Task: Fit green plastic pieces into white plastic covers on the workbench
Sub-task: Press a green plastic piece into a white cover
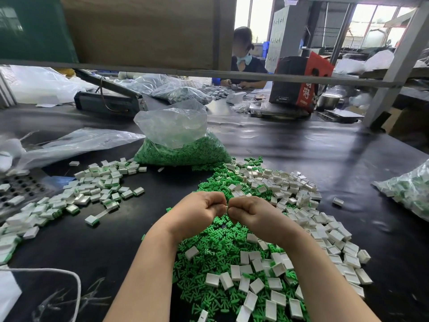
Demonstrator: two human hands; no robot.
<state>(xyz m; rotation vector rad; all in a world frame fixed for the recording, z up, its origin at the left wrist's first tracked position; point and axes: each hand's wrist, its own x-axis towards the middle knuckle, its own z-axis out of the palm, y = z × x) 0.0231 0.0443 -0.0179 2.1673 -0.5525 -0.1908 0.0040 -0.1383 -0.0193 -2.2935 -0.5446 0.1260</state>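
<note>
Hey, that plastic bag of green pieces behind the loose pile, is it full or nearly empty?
Partly full. Green pieces pack the lower part of the clear bag; its crumpled upper part holds none. The bag stands on the black workbench.

Workshop seen from under a grey metal shelf frame

A black tabletop (301,145) runs back to a person (243,59) seated opposite; bright windows (254,17) let daylight in behind, beside a white cabinet (286,31), with a brown board (139,31) overhead and a red and black carton (301,82).

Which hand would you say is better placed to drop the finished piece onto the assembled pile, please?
Probably the left hand: the assembled pile lies on its side, while the right hand sits nearer the loose white covers.
</note>
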